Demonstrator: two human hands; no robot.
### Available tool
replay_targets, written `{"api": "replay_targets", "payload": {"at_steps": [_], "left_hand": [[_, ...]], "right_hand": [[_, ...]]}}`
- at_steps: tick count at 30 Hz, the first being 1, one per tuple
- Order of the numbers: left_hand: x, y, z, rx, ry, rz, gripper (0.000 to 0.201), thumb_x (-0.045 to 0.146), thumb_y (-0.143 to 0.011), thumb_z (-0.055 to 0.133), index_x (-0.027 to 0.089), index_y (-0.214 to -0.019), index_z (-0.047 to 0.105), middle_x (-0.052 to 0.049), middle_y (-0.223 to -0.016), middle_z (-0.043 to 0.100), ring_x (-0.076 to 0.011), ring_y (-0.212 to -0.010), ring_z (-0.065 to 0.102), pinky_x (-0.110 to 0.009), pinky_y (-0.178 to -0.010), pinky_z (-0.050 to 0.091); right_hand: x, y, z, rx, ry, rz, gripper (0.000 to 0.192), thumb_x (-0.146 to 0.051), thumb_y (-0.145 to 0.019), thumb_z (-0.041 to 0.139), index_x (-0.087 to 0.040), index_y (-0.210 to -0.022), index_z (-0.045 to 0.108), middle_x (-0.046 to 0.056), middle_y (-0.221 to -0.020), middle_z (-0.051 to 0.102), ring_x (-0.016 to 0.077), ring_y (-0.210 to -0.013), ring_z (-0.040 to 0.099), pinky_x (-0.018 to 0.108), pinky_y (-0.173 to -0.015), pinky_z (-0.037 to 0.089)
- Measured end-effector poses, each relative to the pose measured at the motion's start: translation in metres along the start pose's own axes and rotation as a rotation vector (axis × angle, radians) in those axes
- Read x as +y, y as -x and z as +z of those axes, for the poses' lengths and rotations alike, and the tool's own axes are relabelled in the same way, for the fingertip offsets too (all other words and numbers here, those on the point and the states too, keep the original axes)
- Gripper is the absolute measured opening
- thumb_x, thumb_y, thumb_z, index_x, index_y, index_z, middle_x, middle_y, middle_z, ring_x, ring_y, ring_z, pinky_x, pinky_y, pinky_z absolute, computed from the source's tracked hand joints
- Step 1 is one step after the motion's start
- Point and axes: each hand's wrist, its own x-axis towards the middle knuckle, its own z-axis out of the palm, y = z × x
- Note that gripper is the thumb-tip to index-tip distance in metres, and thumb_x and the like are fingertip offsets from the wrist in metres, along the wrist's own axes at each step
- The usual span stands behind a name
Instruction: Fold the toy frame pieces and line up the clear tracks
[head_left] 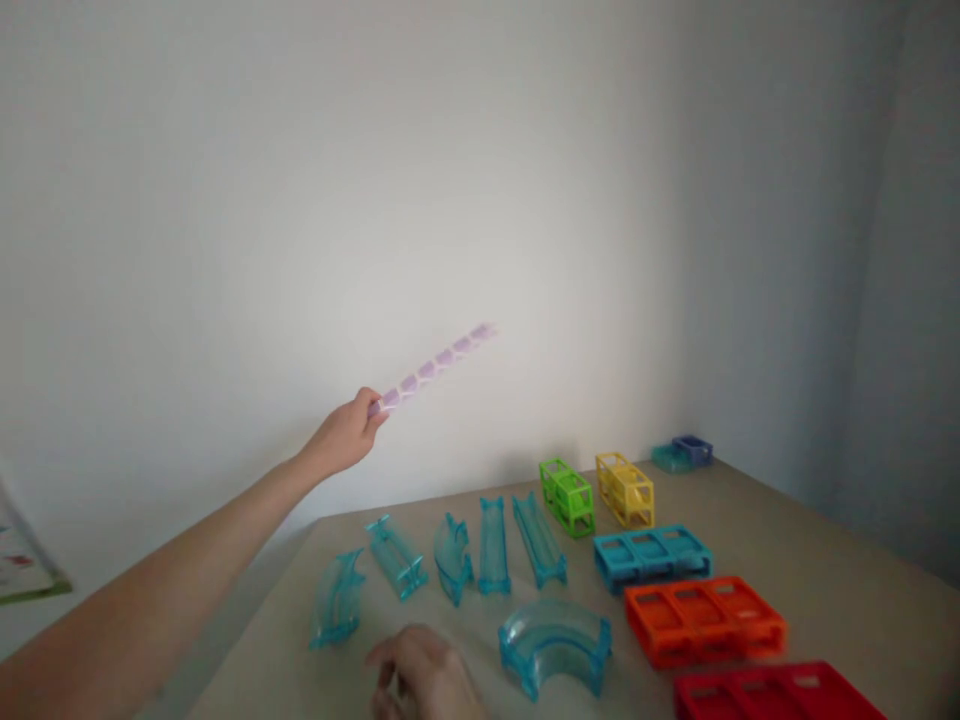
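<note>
- Nearest the camera, at the bottom centre of the frame, the right hand (420,675) hangs blurred over the beige table (825,560); its fingers look loosely curled around nothing, just left of the curved clear-blue track piece (555,645).
- Lower right: a red block frame (772,692) sits at the frame's edge, with an orange block frame (705,618) just behind it and a blue block frame (651,555) behind that.
- Mid-frame, a row of clear-blue track pieces (450,555) lies side by side — five of them, some straight, some bent — running from lower left towards the centre.
- Further back stand a green lattice block (568,496) and a yellow lattice block (625,489), close beside each other.
- Left of centre, the left hand (346,435) is raised on an outstretched arm, fingers closed on the lower end of a pale purple strip (435,367), which slants up and to the right in front of the white wall (300,180), well above the table.
- Far right, at the table's back corner, lie two small pieces — one teal, one dark blue (682,452).
- At the left edge of the frame, a printed sheet (22,565) shows in part.
</note>
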Motion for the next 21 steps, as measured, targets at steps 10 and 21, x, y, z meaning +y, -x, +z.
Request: {"api": "replay_targets", "payload": {"at_steps": [10, 21], "left_hand": [[0.065, 0.122, 0.029, 0.295, 1.463, -0.387, 0.024, 0.038, -0.081, 0.063, 0.019, -0.084, 0.048, 0.006, -0.068, 0.058, -0.0097, -0.052, 0.059, -0.026, -0.058, 0.054], [0.054, 0.166, 0.11, -0.236, 1.886, -0.364, 0.035, 0.049, -0.084, 0.057, 0.014, -0.08, 0.059, -0.002, -0.062, 0.059, -0.0147, -0.051, 0.06, -0.022, -0.04, 0.046]], "right_hand": [[-0.017, -0.011, -0.042, 0.024, -0.756, 0.293, 0.054, -0.06, -0.092, 0.033, -0.014, -0.104, 0.057, 0.005, -0.071, 0.061, 0.0159, -0.059, 0.056, 0.026, -0.053, 0.044], [-0.023, -0.015, -0.052, 0.032, -0.797, 0.194, 0.035, -0.049, -0.086, 0.057, -0.016, -0.097, 0.061, 0.001, -0.068, 0.057, 0.0148, -0.066, 0.053, 0.027, -0.064, 0.041]]}}
